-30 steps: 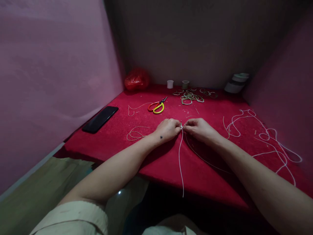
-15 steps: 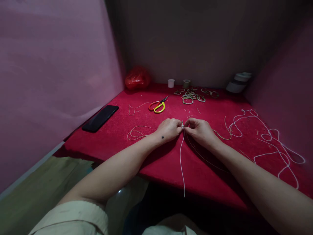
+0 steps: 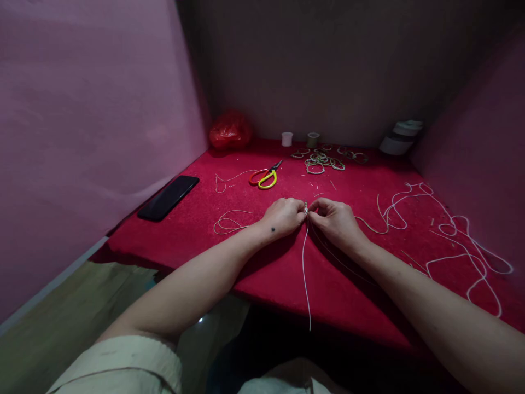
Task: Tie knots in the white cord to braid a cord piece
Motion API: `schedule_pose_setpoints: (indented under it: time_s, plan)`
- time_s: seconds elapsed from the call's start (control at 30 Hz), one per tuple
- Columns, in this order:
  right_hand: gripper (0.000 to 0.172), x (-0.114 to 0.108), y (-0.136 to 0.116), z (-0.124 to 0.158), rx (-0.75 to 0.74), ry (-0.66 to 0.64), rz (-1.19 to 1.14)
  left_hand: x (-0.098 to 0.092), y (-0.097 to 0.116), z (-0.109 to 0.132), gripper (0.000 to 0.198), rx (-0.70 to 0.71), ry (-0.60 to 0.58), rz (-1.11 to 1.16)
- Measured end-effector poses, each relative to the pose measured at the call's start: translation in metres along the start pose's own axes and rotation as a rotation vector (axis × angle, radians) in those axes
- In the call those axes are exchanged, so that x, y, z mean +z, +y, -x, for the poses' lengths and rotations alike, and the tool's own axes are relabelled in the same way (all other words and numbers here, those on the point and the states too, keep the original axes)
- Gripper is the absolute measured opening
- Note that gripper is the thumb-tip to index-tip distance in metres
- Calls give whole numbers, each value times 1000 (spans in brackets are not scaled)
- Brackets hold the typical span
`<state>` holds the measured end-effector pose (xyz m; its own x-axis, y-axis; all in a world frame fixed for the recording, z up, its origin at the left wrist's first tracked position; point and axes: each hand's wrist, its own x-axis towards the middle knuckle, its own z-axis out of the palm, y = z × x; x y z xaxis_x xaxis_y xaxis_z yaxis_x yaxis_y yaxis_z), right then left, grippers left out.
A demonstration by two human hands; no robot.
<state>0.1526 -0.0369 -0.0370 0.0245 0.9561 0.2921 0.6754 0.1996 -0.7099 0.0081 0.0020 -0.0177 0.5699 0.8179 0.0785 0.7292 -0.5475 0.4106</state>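
Nearer the person than the scissors (image 3: 265, 178) and somewhat to their right, a small knotted cord piece (image 3: 305, 209) is sitting between the two hands. The left hand (image 3: 284, 214), on the near side of the scissors, is pinching the left side of the piece between thumb and curled fingers. The right hand (image 3: 333, 217), farther to the right of the scissors, is pressing thumb and forefinger together at the right side of the piece; the fingertips are hiding exactly which strand they are gripping. A white cord end (image 3: 303, 262) is trailing from the piece toward the person, away from the scissors, and a thinner strand is running under the right forearm.

The scissors themselves are resting on the red cloth (image 3: 266, 273), red and yellow handles toward the person, blades pointing away and to the right. Left of them and nearer, a dark phone (image 3: 168, 198) is lying flat; also nearer, loops of thin cord (image 3: 223, 219) are lying beside the left forearm. Beyond the scissors, to the left, a red plastic bag (image 3: 230, 130) is bulging; beyond them, to the right, a white cup (image 3: 287, 139), a duller cup (image 3: 313, 140) and a heap of cord rings (image 3: 315, 164) are standing or lying. Far right of the scissors, a long white cord (image 3: 455, 256) is sprawling in loose loops, with a lidded jar (image 3: 396, 144) standing behind it
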Motion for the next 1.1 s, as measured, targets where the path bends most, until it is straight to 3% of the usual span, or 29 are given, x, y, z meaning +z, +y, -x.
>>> schedule_pose_setpoints:
  time_s: [0.23, 0.4, 0.53, 1.1]
  plan:
    - [15, 4, 4, 0, 33, 18, -83, -2, -2, -2, 19, -11, -28, 174]
    - [16, 1, 3, -1, 46, -9, -136, 1, -4, -3, 28, -236, -181, 672]
    - [15, 0, 1, -1, 52, -17, -150, -2, -1, -5, 29, -343, -268, 890]
    - [11, 1, 4, -4, 31, -40, -109, -5, 3, -8, 31, -408, -294, 918]
